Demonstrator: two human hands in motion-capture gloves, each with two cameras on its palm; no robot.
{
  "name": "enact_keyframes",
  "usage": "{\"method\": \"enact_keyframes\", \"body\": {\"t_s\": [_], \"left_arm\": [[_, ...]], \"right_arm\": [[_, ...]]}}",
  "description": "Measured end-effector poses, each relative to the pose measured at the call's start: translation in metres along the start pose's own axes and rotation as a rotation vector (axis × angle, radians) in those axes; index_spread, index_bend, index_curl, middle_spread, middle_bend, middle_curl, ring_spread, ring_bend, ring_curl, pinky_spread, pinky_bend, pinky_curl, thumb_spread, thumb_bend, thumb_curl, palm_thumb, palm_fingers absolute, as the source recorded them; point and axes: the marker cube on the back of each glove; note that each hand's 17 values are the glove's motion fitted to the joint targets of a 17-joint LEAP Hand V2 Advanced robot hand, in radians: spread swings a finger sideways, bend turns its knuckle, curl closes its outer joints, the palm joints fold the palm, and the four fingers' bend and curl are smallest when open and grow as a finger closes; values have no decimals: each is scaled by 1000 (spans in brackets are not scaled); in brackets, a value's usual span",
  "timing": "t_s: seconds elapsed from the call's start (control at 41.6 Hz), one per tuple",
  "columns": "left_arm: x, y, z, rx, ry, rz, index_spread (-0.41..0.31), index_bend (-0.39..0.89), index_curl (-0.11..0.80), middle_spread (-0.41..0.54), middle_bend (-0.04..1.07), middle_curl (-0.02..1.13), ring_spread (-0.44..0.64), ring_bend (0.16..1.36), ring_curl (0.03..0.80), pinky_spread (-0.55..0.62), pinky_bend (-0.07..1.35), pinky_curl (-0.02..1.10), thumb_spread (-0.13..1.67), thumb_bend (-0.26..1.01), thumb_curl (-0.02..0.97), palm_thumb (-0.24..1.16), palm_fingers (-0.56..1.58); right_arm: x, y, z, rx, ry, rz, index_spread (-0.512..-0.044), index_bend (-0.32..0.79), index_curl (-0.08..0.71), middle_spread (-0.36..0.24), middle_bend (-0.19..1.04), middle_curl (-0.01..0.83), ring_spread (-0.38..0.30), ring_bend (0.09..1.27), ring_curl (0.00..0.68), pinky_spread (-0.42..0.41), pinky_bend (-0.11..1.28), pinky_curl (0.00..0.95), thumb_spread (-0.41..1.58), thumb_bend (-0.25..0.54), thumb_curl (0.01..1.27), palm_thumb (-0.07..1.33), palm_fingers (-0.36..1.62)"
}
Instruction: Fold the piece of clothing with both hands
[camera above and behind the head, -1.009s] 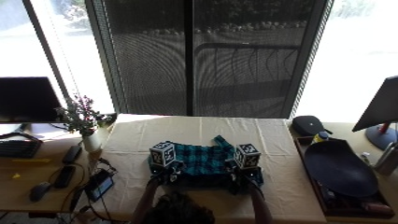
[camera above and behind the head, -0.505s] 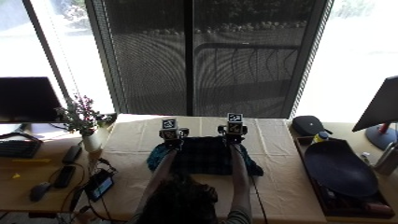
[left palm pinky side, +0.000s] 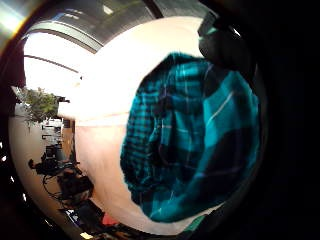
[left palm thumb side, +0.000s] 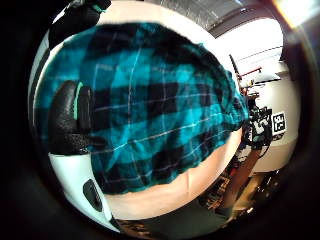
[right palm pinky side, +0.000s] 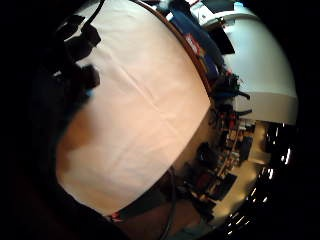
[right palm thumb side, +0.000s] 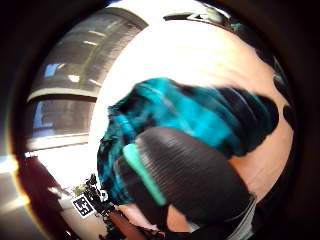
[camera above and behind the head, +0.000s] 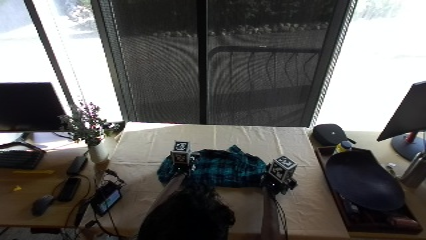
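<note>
Half a second ago both hands were stretched to the far side of the table (camera above and behind the head: 153, 150) with the shirt (camera above and behind the head: 223, 167) under the forearms. Now they have come back nearer the person and apart: the left hand (camera above and behind the head: 181, 161) sits at the shirt's left edge, the right hand (camera above and behind the head: 279, 180) at its right, nearer corner. The shirt now lies bunched in a wider, lumpy heap in the middle of the cream cloth, its teal and black plaid showing between the hands.

In the left thumb side view a gloved thumb (left palm thumb side: 70, 117) lies pressed on the plaid, so the left hand pinches the shirt (left palm thumb side: 160, 110). In the right thumb side view a thick gloved finger (right palm thumb side: 195, 175) curls in front of the cloth (right palm thumb side: 200, 115); whether it actually grips is not clear.

The person's head hides the near edge of the shirt and most of both forearms in the outside view. The right little finger side view shows only bare tablecloth (right palm pinky side: 135, 125) and dark blurred fingers at its edge.
</note>
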Motion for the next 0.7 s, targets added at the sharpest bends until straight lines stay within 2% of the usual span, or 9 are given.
{"method": "enact_keyframes", "body": {"t_s": [0.072, 0.144, 0.24, 0.336, 0.385, 0.457, 0.505, 0.601, 0.697], "left_arm": [[-2, -14, 7, 153, -11, 45, -185, 181, 362, -186, 172, 430, -71, 417, 357, 14, 418, 412, 1302, 15, 345, 817, 524], [-26, -29, 10, 329, -176, -29, -176, 180, 370, -137, 130, 408, 1, 383, 345, 59, 437, 414, 1325, -45, 317, 694, 442], [-39, -31, 20, 366, -251, -76, -160, 160, 370, -93, 107, 377, 71, 389, 339, 106, 467, 414, 1350, -54, 289, 580, 375], [-46, -34, 29, 389, -278, -82, -153, 167, 373, -41, 94, 342, 133, 416, 337, 144, 507, 416, 1402, -46, 252, 462, 317], [-50, -40, 29, 429, -310, -68, -146, 166, 373, -28, 103, 329, 158, 427, 335, 161, 523, 415, 1428, -35, 240, 428, 306], [-50, -43, 29, 444, -308, -54, -140, 165, 374, -9, 119, 316, 183, 442, 334, 176, 541, 414, 1458, -25, 228, 388, 296], [-49, -39, 30, 402, -286, -62, -137, 161, 374, -1, 125, 310, 195, 453, 335, 183, 552, 413, 1472, -20, 222, 368, 287], [-45, -9, 35, 105, -145, -97, -134, 166, 376, 10, 138, 302, 212, 465, 334, 194, 566, 411, 1483, -8, 220, 355, 282], [-16, 0, 14, -5, 235, 86, -127, 152, 372, 14, 167, 303, 221, 480, 334, 191, 583, 408, 1484, 1, 227, 372, 302]], "right_arm": [[31, -2, 25, -61, 135, 238, -317, 9, 189, -93, 157, 359, -27, 705, 386, -48, 845, 405, 1180, -91, 196, 226, 595], [19, -1, 45, -143, -79, 96, -311, -64, 136, -41, 155, 353, -52, 808, 412, -84, 925, 417, 1155, -75, 186, 139, 642], [12, 5, 56, -235, -216, 15, -312, -101, 74, -2, 163, 349, -80, 883, 436, -141, 1031, 439, 1129, -44, 193, 102, 653], [-12, 7, 58, -241, -495, -95, -309, -96, 23, 15, 209, 364, -129, 937, 455, -214, 1093, 444, 1154, 68, 250, 319, 722], [-19, 5, 58, -208, -539, -103, -304, -25, 24, -33, 232, 371, -168, 943, 444, -256, 1054, 421, 1174, 171, 295, 518, 841], [-26, -2, 53, -97, -557, -112, -310, 72, 52, -103, 230, 381, -211, 911, 434, -299, 987, 400, 1140, 227, 348, 668, 934], [-34, 0, 46, -46, -602, -146, -313, 147, 88, -145, 214, 382, -233, 866, 427, -319, 925, 384, 1062, 239, 383, 749, 989], [-43, -3, 38, 18, -633, -126, -316, 138, 125, -183, 194, 388, -258, 804, 419, -341, 841, 367, 950, 228, 427, 837, 1053], [-64, -6, 26, 39, -655, -121, -318, 120, 151, -205, 178, 391, -270, 772, 418, -355, 786, 357, 869, 203, 459, 890, 1092]]}}
